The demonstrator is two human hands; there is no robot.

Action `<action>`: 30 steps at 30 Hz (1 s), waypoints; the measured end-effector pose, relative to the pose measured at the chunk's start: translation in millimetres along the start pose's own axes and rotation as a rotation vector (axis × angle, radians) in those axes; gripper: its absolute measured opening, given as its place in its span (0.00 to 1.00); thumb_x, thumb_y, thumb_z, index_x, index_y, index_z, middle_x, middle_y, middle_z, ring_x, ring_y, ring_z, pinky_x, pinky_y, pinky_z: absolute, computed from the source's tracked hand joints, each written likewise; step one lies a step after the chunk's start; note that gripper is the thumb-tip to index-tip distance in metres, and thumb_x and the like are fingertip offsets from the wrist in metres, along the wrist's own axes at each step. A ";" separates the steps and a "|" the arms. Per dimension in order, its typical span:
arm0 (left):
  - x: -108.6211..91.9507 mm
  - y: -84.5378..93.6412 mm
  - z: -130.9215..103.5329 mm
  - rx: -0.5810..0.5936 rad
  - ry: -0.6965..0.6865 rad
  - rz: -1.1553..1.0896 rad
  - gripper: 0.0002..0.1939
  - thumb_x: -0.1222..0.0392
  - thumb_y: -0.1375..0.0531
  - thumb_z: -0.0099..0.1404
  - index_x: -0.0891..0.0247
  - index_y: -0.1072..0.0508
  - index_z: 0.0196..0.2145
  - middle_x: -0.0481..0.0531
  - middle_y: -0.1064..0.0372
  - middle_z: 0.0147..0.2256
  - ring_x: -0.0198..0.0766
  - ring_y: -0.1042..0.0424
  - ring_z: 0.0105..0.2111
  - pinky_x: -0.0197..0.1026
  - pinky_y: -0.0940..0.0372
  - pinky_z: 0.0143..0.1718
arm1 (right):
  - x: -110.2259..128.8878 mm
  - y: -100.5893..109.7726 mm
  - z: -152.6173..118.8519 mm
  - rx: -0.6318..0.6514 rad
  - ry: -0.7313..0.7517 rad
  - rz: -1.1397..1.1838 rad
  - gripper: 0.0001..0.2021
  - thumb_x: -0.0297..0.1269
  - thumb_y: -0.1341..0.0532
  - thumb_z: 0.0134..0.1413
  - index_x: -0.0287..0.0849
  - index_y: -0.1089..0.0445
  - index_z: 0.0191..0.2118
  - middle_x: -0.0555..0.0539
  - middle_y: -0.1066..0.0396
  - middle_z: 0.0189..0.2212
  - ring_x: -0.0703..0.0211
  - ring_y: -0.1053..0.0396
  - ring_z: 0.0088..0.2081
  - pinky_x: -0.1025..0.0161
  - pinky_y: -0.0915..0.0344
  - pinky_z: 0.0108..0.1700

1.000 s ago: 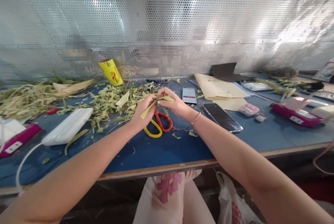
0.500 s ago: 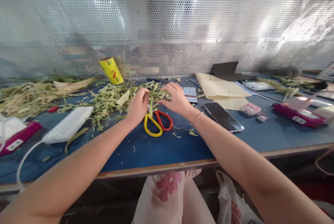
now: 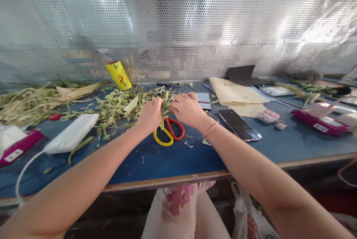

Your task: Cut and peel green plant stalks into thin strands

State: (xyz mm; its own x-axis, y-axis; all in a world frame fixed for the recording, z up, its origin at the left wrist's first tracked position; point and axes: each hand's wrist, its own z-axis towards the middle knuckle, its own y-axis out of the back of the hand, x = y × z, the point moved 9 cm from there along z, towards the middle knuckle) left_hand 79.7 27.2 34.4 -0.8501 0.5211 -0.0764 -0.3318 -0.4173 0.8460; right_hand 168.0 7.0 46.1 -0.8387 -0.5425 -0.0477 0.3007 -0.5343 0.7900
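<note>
Both hands meet over the blue table, fingers pinched around a green plant strip point(image 3: 163, 122). My left hand point(image 3: 151, 116) grips it from the left, and a flat end hangs below the fingers. From the other side, my right hand point(image 3: 185, 109) closes its fingertips on the strip's upper part, partly hiding it. Just beneath lie scissors point(image 3: 163, 142) with one yellow and one red handle; the hands and strip cover their blades. A heap of short pale-green plant pieces point(image 3: 113, 109) spreads to the left of and behind my left hand.
A yellow tube point(image 3: 119, 76) leans near the perforated metal screen point(image 3: 178, 16). Right of my hands lie a phone point(image 3: 238, 124), a small card point(image 3: 203, 100) and brown paper point(image 3: 237, 92). A white corded block point(image 3: 72, 133) and longer dry strands point(image 3: 30, 99) are at left.
My hands have drawn closer together around the strip. The right hand has moved left and its fingers have curled in. The scissors stay in place.
</note>
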 end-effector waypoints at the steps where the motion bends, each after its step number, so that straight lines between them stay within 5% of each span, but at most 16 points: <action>1: -0.1 -0.9 0.3 0.009 -0.008 -0.029 0.13 0.71 0.56 0.58 0.67 0.38 0.39 0.60 0.32 0.33 0.44 0.32 0.35 0.45 0.40 0.35 | 0.7 0.2 -0.4 0.002 0.002 -0.012 0.15 0.38 0.51 0.59 0.42 0.30 0.30 0.45 0.32 0.32 0.55 0.39 0.39 0.51 0.55 0.48; 10: -7.0 8.5 1.5 -0.038 -0.065 -0.220 0.08 0.66 0.55 0.61 0.65 0.37 0.35 0.57 0.34 0.34 0.42 0.34 0.37 0.45 0.38 0.39 | 9.2 -14.6 2.7 0.153 0.076 0.034 0.13 0.22 0.55 0.55 0.35 0.37 0.40 0.40 0.35 0.36 0.55 0.37 0.37 0.60 0.41 0.38; 17: -6.0 14.0 5.0 -0.076 -0.161 -0.179 0.08 0.64 0.54 0.63 0.64 0.36 0.33 0.55 0.33 0.32 0.39 0.34 0.36 0.43 0.37 0.40 | 11.2 -11.9 4.2 0.148 0.208 0.063 0.10 0.26 0.56 0.58 0.34 0.39 0.36 0.38 0.35 0.34 0.54 0.37 0.36 0.59 0.40 0.39; 22: -7.6 14.1 7.0 -0.069 -0.259 -0.131 0.09 0.65 0.53 0.62 0.64 0.34 0.32 0.56 0.32 0.31 0.40 0.32 0.35 0.43 0.36 0.39 | -0.9 -10.5 4.9 0.128 0.099 0.149 0.08 0.28 0.55 0.59 0.36 0.44 0.41 0.40 0.35 0.36 0.57 0.37 0.34 0.60 0.41 0.35; 30: -7.7 13.6 8.8 -0.009 -0.311 -0.098 0.12 0.64 0.53 0.62 0.65 0.30 0.37 0.57 0.29 0.36 0.39 0.30 0.38 0.43 0.35 0.42 | 1.4 -2.4 5.2 0.093 0.170 0.302 0.05 0.28 0.54 0.57 0.42 0.46 0.33 0.47 0.38 0.29 0.61 0.41 0.31 0.64 0.45 0.34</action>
State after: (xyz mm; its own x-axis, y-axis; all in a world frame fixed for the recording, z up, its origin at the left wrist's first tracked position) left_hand 85.3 24.0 51.2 -0.6489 0.7608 0.0086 -0.4109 -0.3599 0.8376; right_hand 163.7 10.8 47.3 -0.6283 -0.7713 0.1018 0.4746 -0.2763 0.8357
